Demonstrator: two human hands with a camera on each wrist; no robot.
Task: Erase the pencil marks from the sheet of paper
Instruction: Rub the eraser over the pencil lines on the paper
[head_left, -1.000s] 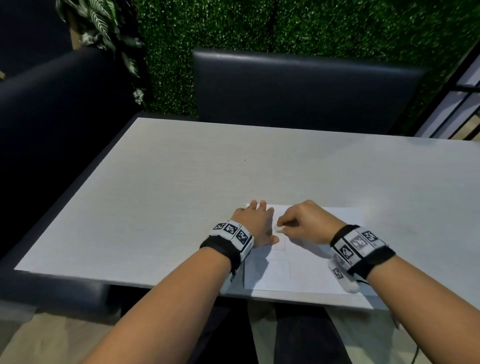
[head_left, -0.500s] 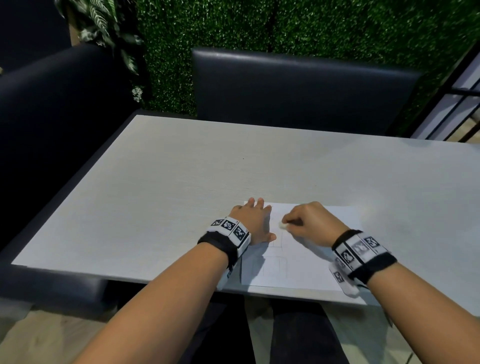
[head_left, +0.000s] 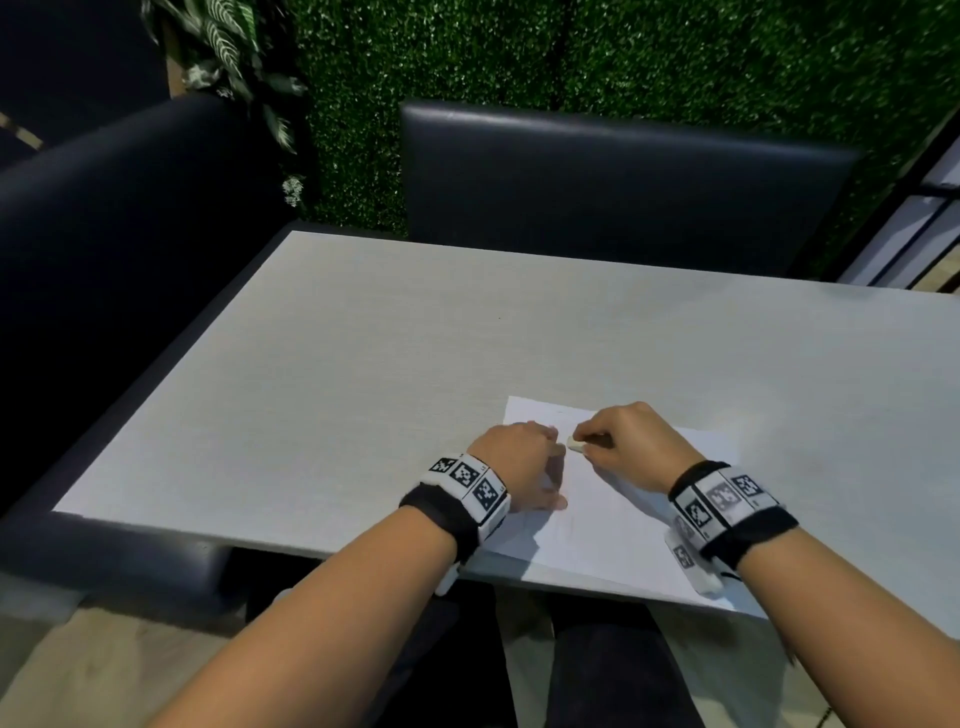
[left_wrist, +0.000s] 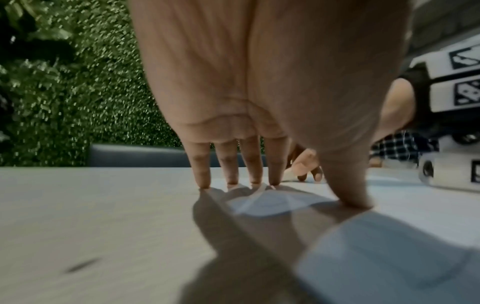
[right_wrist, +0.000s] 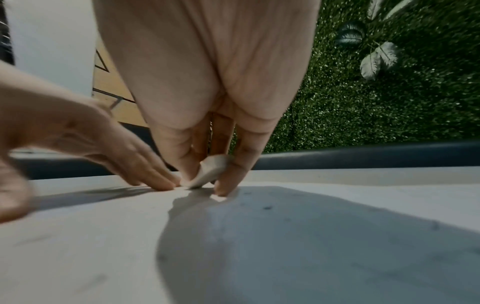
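A white sheet of paper (head_left: 618, 514) lies near the front edge of the grey table (head_left: 363, 374). My left hand (head_left: 519, 465) presses its left part with straight fingers (left_wrist: 255, 164) and thumb planted on it. My right hand (head_left: 631, 447) pinches a small white eraser (head_left: 575, 443) between thumb and fingers, its tip touching the paper (right_wrist: 259, 236) just right of the left fingertips. The eraser (right_wrist: 207, 170) shows clearly in the right wrist view. Faint pencil marks are barely visible on the sheet.
A dark padded chair (head_left: 623, 192) stands across the table and a dark bench (head_left: 119, 249) runs along its left side. An artificial green hedge wall (head_left: 623, 57) fills the background. The table's front edge (head_left: 311, 553) lies just under my wrists.
The right hand with the eraser has shifted slightly across the paper near the left fingertips. The left hand stays pressed on the sheet. The head view moved a little.
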